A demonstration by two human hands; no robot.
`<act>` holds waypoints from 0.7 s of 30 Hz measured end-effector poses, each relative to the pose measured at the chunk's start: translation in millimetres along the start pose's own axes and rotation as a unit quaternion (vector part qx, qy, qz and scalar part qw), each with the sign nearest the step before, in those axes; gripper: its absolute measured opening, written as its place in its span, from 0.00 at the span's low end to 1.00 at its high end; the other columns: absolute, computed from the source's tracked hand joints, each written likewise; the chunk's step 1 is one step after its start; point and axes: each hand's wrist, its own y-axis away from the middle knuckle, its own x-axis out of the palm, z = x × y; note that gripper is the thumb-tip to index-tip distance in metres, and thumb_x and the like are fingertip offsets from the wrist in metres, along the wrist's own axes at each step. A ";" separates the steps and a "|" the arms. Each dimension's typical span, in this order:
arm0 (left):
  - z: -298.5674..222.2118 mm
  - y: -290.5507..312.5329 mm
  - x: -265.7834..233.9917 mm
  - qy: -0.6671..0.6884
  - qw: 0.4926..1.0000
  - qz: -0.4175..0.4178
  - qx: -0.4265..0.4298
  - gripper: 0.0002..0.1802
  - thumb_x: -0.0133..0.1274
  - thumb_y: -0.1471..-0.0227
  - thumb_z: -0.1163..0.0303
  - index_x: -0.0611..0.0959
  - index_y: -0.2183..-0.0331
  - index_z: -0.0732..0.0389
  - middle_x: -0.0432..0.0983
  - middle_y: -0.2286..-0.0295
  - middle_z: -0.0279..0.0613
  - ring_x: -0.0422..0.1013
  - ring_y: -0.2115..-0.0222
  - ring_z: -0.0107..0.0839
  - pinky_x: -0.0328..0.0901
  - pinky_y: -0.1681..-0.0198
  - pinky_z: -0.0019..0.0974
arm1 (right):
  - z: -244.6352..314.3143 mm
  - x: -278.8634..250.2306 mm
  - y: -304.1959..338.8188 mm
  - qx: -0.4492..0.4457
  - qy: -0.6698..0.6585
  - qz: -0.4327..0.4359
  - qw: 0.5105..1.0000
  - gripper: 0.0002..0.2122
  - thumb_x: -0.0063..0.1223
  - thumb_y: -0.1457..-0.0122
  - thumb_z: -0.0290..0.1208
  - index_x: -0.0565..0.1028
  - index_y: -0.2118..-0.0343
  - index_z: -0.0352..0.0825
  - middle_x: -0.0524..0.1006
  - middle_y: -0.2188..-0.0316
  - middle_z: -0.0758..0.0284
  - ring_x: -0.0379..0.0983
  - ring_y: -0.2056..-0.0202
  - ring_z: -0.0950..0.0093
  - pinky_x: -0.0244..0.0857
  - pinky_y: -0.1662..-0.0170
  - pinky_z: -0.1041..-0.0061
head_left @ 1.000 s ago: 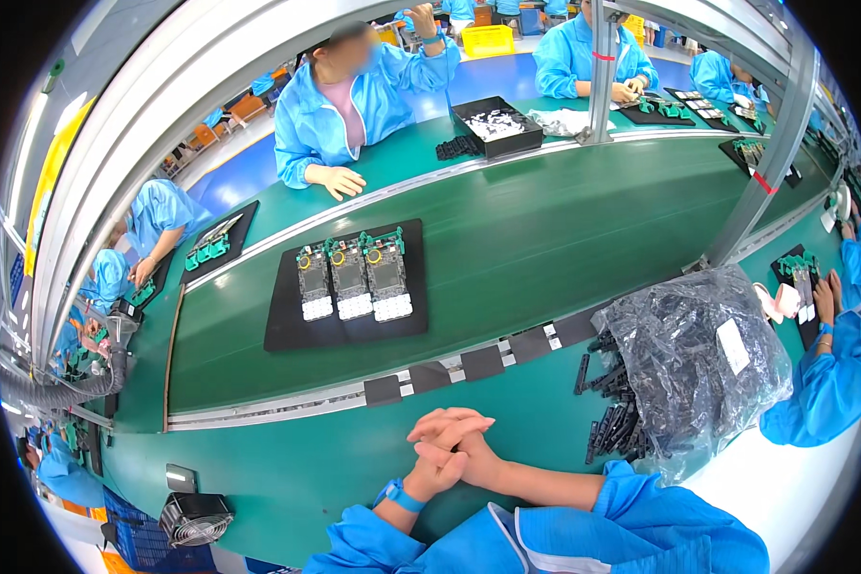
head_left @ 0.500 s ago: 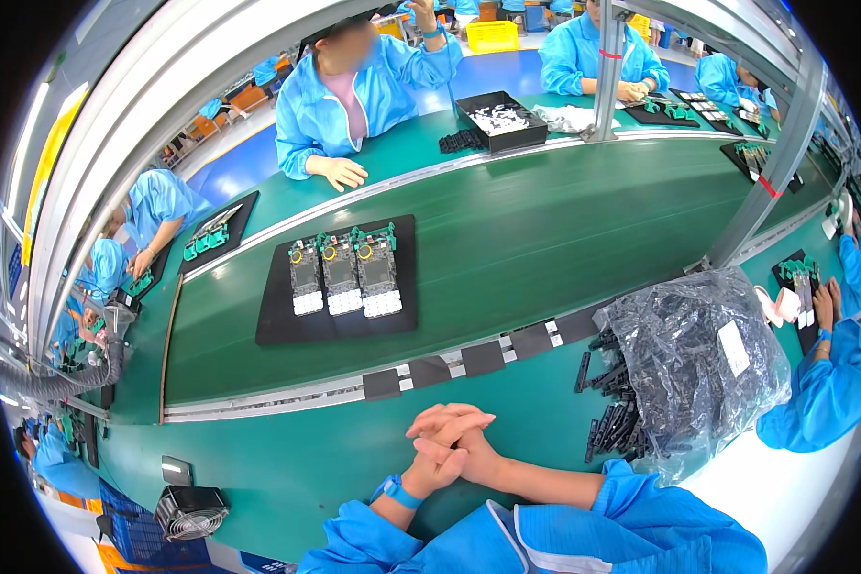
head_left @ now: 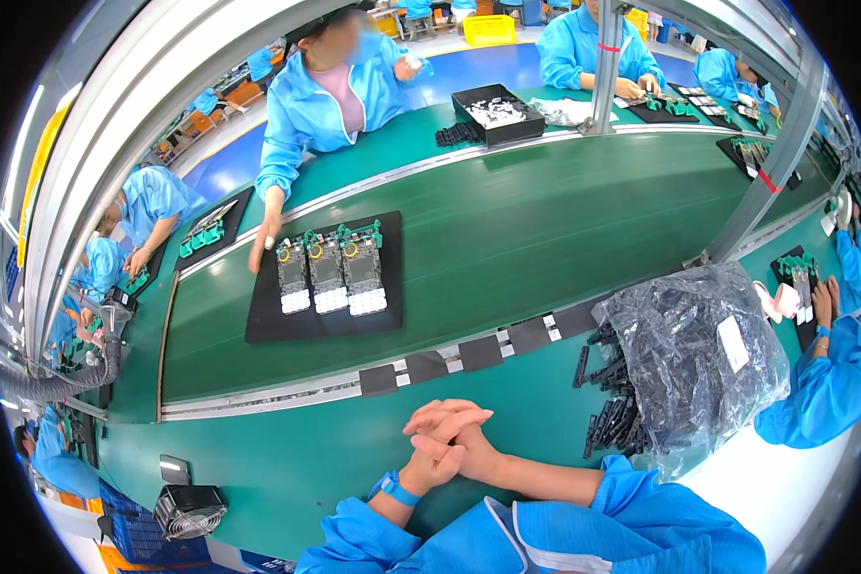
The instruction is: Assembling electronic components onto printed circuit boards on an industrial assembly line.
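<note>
My left hand (head_left: 435, 462), with a blue band at the wrist, and my right hand (head_left: 476, 452) are clasped together above the green table (head_left: 306, 469). Their fingers interlock, and no object shows between them. Beyond them, on the green conveyor belt (head_left: 507, 249), a black tray (head_left: 389, 316) carries three circuit boards (head_left: 327, 271) with green clips at their far ends and white squares at their near ends. A co-worker's hand (head_left: 265, 241) is at the tray's far left corner; whether it touches is unclear.
A clear plastic bag (head_left: 684, 354) of black parts lies to my right, beside loose black strips (head_left: 620, 407). A small fan (head_left: 191, 512) stands at lower left. Across the belt sits a black box (head_left: 509, 135) of white pieces. A metal post (head_left: 770, 172) rises at right.
The co-worker opposite has reached toward the tray and lowered the other hand. The tray has shifted slightly left on the belt. My clasped hands have stayed almost still.
</note>
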 end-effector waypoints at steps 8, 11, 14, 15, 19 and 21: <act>5.6 4.0 1.8 -0.005 1.000 -0.025 -0.012 0.32 0.43 0.46 0.43 0.82 0.57 0.62 0.74 0.62 0.50 0.69 0.63 0.42 0.63 0.57 0.44 | 4.4 0.8 -1.9 0.010 -0.010 -0.012 1.000 0.10 0.57 0.46 0.30 0.79 0.62 0.35 0.76 0.61 0.65 0.70 0.57 0.69 0.66 0.55 0.67; 6.3 5.2 1.7 0.003 0.999 -0.030 -0.016 0.32 0.43 0.46 0.43 0.82 0.57 0.62 0.74 0.61 0.51 0.69 0.62 0.43 0.63 0.57 0.44 | 2.4 0.4 -1.3 0.003 -0.002 0.006 1.000 0.11 0.58 0.43 0.34 0.77 0.60 0.35 0.74 0.60 0.62 0.70 0.56 0.68 0.65 0.53 0.67; 6.9 4.7 -1.7 0.001 0.999 -0.018 -0.035 0.33 0.43 0.47 0.42 0.82 0.57 0.62 0.74 0.61 0.51 0.69 0.62 0.43 0.63 0.57 0.45 | 1.1 0.9 -1.2 0.001 -0.004 0.003 1.000 0.11 0.58 0.43 0.34 0.77 0.60 0.35 0.74 0.61 0.62 0.70 0.56 0.68 0.65 0.53 0.67; 2.7 0.4 -5.6 -0.028 0.999 0.004 -0.018 0.35 0.40 0.46 0.40 0.82 0.57 0.61 0.75 0.61 0.49 0.71 0.63 0.40 0.63 0.56 0.43 | 1.7 0.8 -1.7 -0.001 -0.004 0.002 1.000 0.11 0.58 0.43 0.34 0.77 0.60 0.35 0.74 0.61 0.62 0.70 0.56 0.68 0.65 0.54 0.67; 2.2 -2.8 -8.9 -0.057 0.998 0.036 0.014 0.36 0.38 0.45 0.38 0.82 0.58 0.60 0.75 0.60 0.48 0.72 0.63 0.38 0.62 0.55 0.42 | -25.8 -4.6 2.5 0.047 0.132 0.047 0.989 0.10 0.57 0.46 0.30 0.79 0.61 0.35 0.75 0.61 0.65 0.70 0.57 0.69 0.65 0.53 0.66; 2.6 -1.1 -9.9 -0.060 0.998 0.033 0.013 0.36 0.38 0.45 0.39 0.82 0.58 0.60 0.75 0.60 0.48 0.72 0.63 0.38 0.63 0.56 0.42 | -9.0 -0.6 2.2 0.024 0.066 0.026 0.997 0.10 0.57 0.44 0.32 0.78 0.61 0.35 0.75 0.61 0.64 0.70 0.57 0.68 0.65 0.54 0.67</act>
